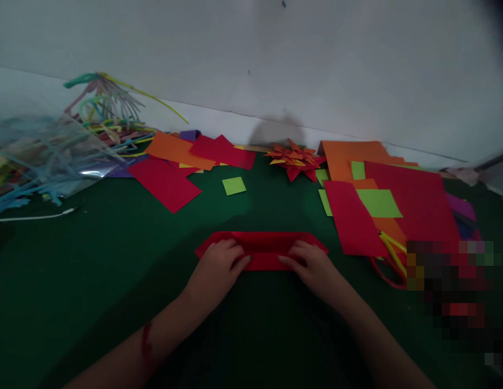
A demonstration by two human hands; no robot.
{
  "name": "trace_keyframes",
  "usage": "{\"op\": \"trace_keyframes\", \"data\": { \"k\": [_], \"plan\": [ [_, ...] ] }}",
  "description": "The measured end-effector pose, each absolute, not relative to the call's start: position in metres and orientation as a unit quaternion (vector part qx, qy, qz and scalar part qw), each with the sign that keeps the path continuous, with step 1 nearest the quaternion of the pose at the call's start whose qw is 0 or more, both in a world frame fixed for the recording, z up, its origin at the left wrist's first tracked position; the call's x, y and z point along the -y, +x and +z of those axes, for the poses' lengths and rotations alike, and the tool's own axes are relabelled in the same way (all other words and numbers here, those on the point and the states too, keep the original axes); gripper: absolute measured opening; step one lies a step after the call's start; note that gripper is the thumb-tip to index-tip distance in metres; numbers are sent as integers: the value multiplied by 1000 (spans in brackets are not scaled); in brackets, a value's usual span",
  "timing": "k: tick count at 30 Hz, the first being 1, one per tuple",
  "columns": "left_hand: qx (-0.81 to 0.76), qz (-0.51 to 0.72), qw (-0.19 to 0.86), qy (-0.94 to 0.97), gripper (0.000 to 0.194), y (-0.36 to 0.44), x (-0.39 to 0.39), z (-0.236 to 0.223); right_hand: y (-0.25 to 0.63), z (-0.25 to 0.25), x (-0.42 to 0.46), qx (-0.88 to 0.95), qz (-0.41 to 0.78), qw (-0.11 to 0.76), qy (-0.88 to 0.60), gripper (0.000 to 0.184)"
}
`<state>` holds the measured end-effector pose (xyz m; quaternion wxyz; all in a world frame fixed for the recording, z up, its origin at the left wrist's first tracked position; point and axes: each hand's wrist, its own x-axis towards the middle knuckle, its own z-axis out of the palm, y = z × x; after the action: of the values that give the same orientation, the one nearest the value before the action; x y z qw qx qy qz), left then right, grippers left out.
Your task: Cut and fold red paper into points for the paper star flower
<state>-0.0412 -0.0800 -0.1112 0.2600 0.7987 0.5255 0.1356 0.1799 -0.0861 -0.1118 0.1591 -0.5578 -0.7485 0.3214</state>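
A folded red paper strip (261,244) lies flat on the green table (113,259) in front of me. My left hand (219,265) rests on its left half, fingers laid flat and pressing down. On the right half sits my right hand (312,265), fingers also stretched over the paper. The fingertips of both hands nearly meet at the strip's middle. Neither hand lifts the paper.
Red, orange and green paper sheets (381,200) are spread at the right, with yellow-handled scissors (391,251) beside them. A folded red-orange paper star (295,159) lies at the back. More sheets (174,173) and a clear bag of coloured strips (44,156) sit at the left.
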Motion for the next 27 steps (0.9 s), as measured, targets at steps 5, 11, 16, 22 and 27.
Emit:
{"op": "trace_keyframes", "data": {
  "k": [5,11,16,22,27],
  "plan": [
    [-544,129,166,812,24,-37,84,-117,177,-109,85,754,271,135,-583,33],
    [-555,125,142,810,28,-38,84,-116,179,-113,84,706,249,144,-647,21],
    [-590,140,170,777,18,-35,84,-115,177,-116,84,705,223,134,-660,22],
    [-589,127,183,777,15,-35,84,-114,175,-117,85,698,203,127,-675,23],
    [-591,112,129,788,14,-31,87,-112,174,-118,85,715,186,137,-660,22]
  ]
}}
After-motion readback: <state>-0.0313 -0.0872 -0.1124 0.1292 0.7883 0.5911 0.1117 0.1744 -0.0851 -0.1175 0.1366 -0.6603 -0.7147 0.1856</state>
